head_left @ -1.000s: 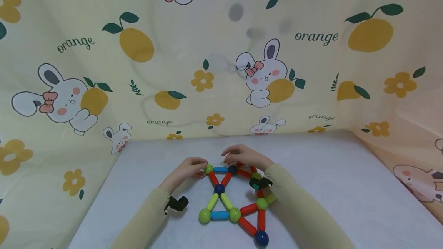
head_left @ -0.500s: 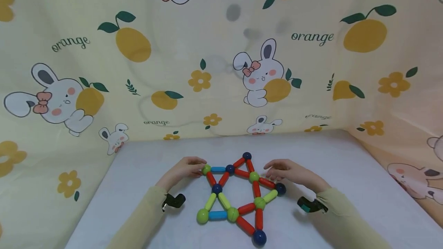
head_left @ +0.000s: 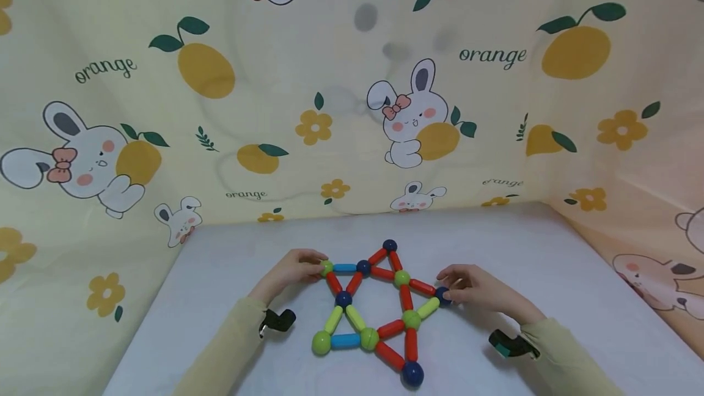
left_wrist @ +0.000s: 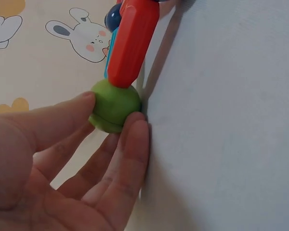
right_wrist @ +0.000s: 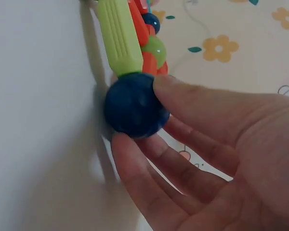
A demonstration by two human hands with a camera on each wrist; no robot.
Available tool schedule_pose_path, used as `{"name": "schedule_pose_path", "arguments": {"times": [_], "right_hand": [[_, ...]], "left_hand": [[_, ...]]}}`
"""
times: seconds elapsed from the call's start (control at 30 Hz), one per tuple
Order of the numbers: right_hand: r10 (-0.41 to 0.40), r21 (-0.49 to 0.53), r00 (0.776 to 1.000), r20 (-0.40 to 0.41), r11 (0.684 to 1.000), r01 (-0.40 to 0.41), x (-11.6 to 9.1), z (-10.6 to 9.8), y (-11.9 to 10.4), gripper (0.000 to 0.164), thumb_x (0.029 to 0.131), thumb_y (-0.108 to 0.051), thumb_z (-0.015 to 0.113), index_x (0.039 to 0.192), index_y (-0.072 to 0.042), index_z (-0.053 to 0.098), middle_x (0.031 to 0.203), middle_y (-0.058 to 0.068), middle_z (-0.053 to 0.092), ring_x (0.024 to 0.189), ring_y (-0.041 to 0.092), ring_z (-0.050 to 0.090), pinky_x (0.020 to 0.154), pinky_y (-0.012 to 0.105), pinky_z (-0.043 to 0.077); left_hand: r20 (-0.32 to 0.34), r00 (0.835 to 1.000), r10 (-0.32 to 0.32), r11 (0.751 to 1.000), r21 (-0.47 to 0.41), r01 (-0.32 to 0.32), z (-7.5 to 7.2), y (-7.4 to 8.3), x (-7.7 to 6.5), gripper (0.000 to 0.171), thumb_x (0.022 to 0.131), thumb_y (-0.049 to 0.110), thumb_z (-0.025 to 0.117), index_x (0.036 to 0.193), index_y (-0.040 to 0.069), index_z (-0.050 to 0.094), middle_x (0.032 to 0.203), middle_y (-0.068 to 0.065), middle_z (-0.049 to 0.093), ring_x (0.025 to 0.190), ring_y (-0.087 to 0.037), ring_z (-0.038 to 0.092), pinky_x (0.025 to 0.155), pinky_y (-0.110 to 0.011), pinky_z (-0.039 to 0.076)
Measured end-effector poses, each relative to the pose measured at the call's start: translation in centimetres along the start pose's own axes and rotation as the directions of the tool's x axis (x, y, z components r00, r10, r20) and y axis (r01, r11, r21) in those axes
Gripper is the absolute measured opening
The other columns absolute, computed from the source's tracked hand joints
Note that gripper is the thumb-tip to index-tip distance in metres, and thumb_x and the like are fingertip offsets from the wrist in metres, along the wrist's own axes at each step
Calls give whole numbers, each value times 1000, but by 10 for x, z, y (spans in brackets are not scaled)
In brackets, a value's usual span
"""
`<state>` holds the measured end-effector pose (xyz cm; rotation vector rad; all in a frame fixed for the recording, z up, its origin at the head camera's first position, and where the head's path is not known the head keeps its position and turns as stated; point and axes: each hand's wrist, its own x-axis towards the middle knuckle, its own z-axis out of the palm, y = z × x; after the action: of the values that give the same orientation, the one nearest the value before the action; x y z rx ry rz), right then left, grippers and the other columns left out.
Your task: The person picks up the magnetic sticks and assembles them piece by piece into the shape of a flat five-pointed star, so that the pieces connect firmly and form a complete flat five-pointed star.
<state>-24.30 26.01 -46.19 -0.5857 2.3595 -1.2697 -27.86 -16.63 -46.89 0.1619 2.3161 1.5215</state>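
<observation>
A flat figure of colored rods and balls lies on the white table. My left hand (head_left: 294,269) pinches the green ball (left_wrist: 116,103) at its far-left corner, thumb on one side and fingers on the other. A blue rod (head_left: 344,267) and a red rod (left_wrist: 133,45) meet at that ball. On the right side, my right hand (head_left: 477,289) pinches a dark blue ball (right_wrist: 135,107) between thumb and fingers. This ball joins a lime-green rod (right_wrist: 119,36) and a red rod (head_left: 422,287). Another dark blue ball (head_left: 390,245) tops the red triangle at the back.
A dark blue ball (head_left: 412,374) marks the figure's near tip, with a large green ball (head_left: 321,343) at the near left. The white tabletop (head_left: 528,249) ends at a patterned cloth (head_left: 330,109) at the back. Wrist cameras (head_left: 513,345) sit on both forearms.
My right hand has moved from the back of the figure rightward and toward me, onto the right dark blue ball, which it now pinches. The left hand has stayed at the green ball.
</observation>
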Motion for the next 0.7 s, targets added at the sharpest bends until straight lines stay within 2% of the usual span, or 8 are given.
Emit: {"name": "schedule_pose_path", "arguments": {"times": [0.1, 0.23, 0.47, 0.7], "right_hand": [[11, -7, 999, -30, 1000, -12, 9, -4, 0, 36, 90, -16, 68, 118, 3, 58, 101, 11, 62, 83, 24, 61, 70, 31, 55], [77, 10, 991, -107, 997, -76, 29, -9, 4, 35, 89, -18, 69, 116, 3, 59, 99, 11, 62, 81, 23, 62, 70, 33, 56], [184, 16, 955, -233, 982, -186, 63, -12, 4, 32, 91, -21, 66, 114, 1, 61, 99, 12, 63, 79, 21, 62, 72, 32, 55], [235, 65, 920, -315, 972, -226, 86, -12, -1, 35, 92, -23, 66, 118, 0, 60, 105, 14, 62, 83, 22, 60, 74, 29, 53]], "left_hand": [[-44, 999, -8, 1000, -4, 8, 1, -1, -1, 29, 91, 12, 66, 118, 3, 64, 108, -10, 63, 84, -19, 65, 75, -31, 56], [-116, 993, -18, 1000, -19, 16, 0, -4, -3, 27, 89, 11, 67, 115, 3, 66, 103, -10, 64, 80, -20, 65, 73, -31, 56], [-209, 978, -22, 999, -42, 13, -1, -9, -6, 24, 88, 6, 67, 112, 0, 65, 98, -11, 66, 76, -20, 65, 71, -31, 57], [-259, 965, -33, 996, -84, 11, -6, -10, 0, 23, 89, 5, 66, 112, 1, 66, 98, -14, 64, 76, -21, 65, 70, -31, 57]]}}
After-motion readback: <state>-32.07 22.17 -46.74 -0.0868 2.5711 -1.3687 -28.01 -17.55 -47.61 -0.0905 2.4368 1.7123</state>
